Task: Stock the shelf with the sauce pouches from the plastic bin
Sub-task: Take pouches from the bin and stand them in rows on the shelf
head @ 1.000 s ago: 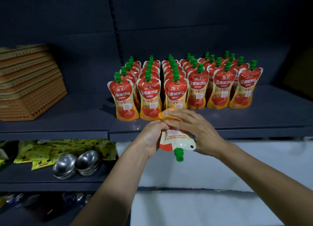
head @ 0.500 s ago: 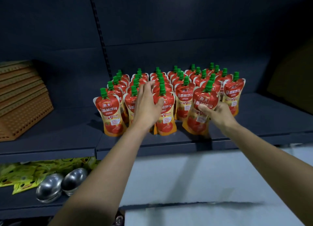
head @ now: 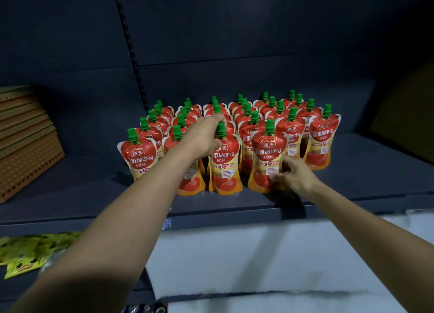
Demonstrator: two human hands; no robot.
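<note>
The left fingers [head: 217, 119] lie close together and bend over the top of the third front pouch [head: 224, 169], right by its green cap [head: 221, 127]. They are blurry, so I cannot tell if they squeeze it or only touch it. The left hand [head: 202, 136] reaches in from 7 o'clock.

The right thumb [head: 274, 177] presses on the front of the fourth front pouch [head: 265, 157], low down at its 4 o'clock corner. The other fingers curl behind that edge, so the right hand [head: 297, 175] pinches it. This pouch stands up.

All the sauce pouches [head: 246, 115] stand in rows on the dark shelf [head: 352, 172]. They are red and orange with green tops. A stack of brown baskets [head: 25, 148] sits at 9 o'clock of them. Yellow packets [head: 21, 254] lie on a lower shelf at 7 o'clock. A white surface [head: 258, 254] lies under the shelf at 6 o'clock.
</note>
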